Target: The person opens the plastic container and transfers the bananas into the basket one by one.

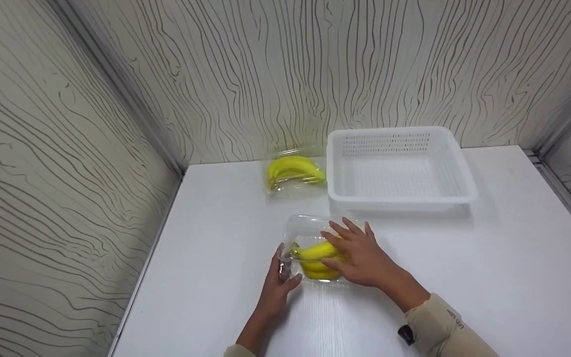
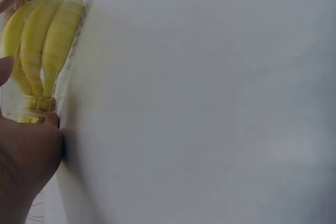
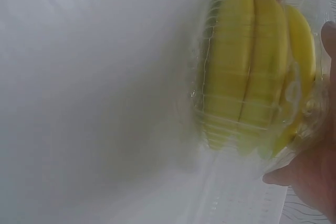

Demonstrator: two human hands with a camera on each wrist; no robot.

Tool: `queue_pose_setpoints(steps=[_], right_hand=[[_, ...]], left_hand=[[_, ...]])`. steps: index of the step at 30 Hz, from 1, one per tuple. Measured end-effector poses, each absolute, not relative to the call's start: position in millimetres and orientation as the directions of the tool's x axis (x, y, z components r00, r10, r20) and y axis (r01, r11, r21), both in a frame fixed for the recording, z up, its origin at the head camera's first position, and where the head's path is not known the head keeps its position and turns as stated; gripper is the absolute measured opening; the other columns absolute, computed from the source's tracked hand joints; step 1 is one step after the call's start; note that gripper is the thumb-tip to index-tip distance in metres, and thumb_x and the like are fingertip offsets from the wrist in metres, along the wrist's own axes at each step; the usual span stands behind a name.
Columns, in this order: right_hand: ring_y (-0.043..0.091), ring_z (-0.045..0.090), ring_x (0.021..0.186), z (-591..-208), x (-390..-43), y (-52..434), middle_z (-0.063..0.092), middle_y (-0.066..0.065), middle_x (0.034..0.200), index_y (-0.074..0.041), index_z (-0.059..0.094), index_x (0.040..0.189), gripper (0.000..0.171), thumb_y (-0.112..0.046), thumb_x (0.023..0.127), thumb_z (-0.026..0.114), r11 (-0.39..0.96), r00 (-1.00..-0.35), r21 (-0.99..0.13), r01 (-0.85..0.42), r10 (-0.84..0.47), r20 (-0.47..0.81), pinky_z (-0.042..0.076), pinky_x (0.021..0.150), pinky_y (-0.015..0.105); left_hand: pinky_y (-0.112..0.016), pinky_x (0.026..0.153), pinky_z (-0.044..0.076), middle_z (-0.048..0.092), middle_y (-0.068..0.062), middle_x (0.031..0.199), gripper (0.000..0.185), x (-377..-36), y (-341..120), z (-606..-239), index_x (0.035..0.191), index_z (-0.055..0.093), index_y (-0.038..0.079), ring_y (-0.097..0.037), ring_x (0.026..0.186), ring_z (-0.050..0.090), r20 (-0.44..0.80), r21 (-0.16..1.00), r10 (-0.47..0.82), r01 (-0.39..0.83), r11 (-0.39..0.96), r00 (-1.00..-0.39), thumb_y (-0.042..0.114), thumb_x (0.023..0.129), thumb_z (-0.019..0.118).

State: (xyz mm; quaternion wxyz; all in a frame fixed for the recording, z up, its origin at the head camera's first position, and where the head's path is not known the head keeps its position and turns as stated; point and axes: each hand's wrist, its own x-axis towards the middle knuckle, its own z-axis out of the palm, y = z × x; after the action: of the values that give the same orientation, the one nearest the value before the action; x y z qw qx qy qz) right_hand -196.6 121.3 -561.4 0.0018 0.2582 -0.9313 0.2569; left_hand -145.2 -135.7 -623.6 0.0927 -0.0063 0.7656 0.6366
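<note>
Head view: banana pack lies crosswise, stems left.

The bunch of bananas was bright yellow, three fruits showing side by side in the wrist views, smooth and unbruised. It lay sealed inside a clear plastic clamshell box whose ribbed, glossy walls caught the light. The box sat flat on the white table, near the middle of the head view, with its lid end pointing toward 12 o'clock and the bananas crowded into its 6 o'clock half. The stems gathered at the 9 o'clock side, the curved bodies arching toward 3 o'clock. In the left wrist view the stems pressed against the box's end wall.
</note>
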Motion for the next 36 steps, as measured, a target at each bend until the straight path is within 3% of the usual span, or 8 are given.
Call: queue_pose_setpoints(steps=[8,13,18,23,26,29,32,36], right_hand=[[0.043,0.029,0.164,-555,-198,124,0.042,0.005,0.172,-0.031,0.052,0.159,0.07,-0.068,0.1,0.058,0.734,-0.865,-0.488,-0.473,-0.491,0.101,0.013,0.126,0.083],[0.044,0.028,0.164,-554,-201,126,0.041,0.006,0.173,-0.032,0.051,0.159,0.073,-0.071,0.098,0.06,0.734,-0.856,-0.467,-0.493,-0.504,0.112,0.015,0.125,0.083],[0.046,0.032,0.162,-551,-199,127,0.045,0.009,0.171,-0.027,0.056,0.156,0.074,-0.068,0.096,0.064,0.744,-0.847,-0.417,-0.523,-0.509,0.154,0.026,0.123,0.081],[0.042,0.043,0.157,-540,-192,126,0.051,0.011,0.166,-0.021,0.061,0.152,0.074,-0.067,0.095,0.067,0.794,-0.854,-0.316,-0.519,-0.466,0.233,0.043,0.121,0.068],[0.038,0.053,0.15,-535,-188,127,0.059,0.011,0.16,-0.019,0.064,0.149,0.075,-0.07,0.094,0.066,0.813,-0.826,-0.218,-0.54,-0.463,0.322,0.057,0.109,0.057],[0.033,0.065,0.139,-533,-189,131,0.069,0.01,0.149,-0.018,0.069,0.143,0.077,-0.074,0.091,0.066,0.808,-0.762,-0.112,-0.578,-0.486,0.429,0.067,0.083,0.046],[0.03,0.073,0.126,-533,-194,139,0.076,0.009,0.136,-0.017,0.075,0.135,0.077,-0.077,0.087,0.067,0.786,-0.676,-0.016,-0.618,-0.52,0.521,0.065,0.062,0.036],[0.027,0.08,0.11,-532,-200,148,0.082,0.008,0.121,-0.015,0.079,0.125,0.072,-0.075,0.085,0.071,0.742,-0.555,0.067,-0.667,-0.555,0.619,0.062,0.055,0.032]], left_hand=[[-0.067,0.134,0.017,0.016,-0.013,0.182,0.089,-146,-134,-621,0.173,0.013,0.021,-0.043,0.168,0.016,-0.142,0.976,0.101,-0.122,0.18,-0.985,0.026,0.101,0.066],[-0.068,0.134,0.014,0.015,-0.011,0.182,0.09,-146,-132,-621,0.173,0.015,0.026,-0.043,0.168,0.014,-0.156,0.974,0.087,-0.139,0.177,-0.984,0.027,0.099,0.067],[-0.069,0.134,0.011,0.013,-0.007,0.183,0.089,-146,-132,-622,0.173,0.016,0.031,-0.04,0.17,0.01,-0.17,0.972,0.08,-0.154,0.175,-0.982,0.025,0.099,0.066],[-0.071,0.133,0.013,0.014,-0.009,0.182,0.088,-145,-133,-621,0.172,0.017,0.03,-0.042,0.169,0.012,-0.161,0.971,0.068,-0.146,0.187,-0.985,0.024,0.1,0.066],[-0.071,0.133,0.013,0.015,-0.01,0.182,0.087,-146,-133,-619,0.172,0.018,0.029,-0.043,0.168,0.013,-0.153,0.973,0.065,-0.139,0.182,-0.986,0.023,0.1,0.066],[-0.07,0.133,0.013,0.015,-0.011,0.182,0.088,-147,-132,-619,0.172,0.018,0.029,-0.043,0.168,0.013,-0.143,0.977,0.071,-0.13,0.167,-0.987,0.022,0.1,0.066],[-0.068,0.134,0.015,0.015,-0.014,0.181,0.089,-147,-132,-620,0.172,0.017,0.028,-0.045,0.168,0.014,-0.141,0.981,0.075,-0.129,0.148,-0.987,0.021,0.1,0.068],[-0.067,0.133,0.019,0.019,-0.021,0.179,0.091,-146,-133,-622,0.173,0.016,0.023,-0.048,0.166,0.02,-0.133,0.982,0.079,-0.12,0.146,-0.988,0.021,0.099,0.07]])
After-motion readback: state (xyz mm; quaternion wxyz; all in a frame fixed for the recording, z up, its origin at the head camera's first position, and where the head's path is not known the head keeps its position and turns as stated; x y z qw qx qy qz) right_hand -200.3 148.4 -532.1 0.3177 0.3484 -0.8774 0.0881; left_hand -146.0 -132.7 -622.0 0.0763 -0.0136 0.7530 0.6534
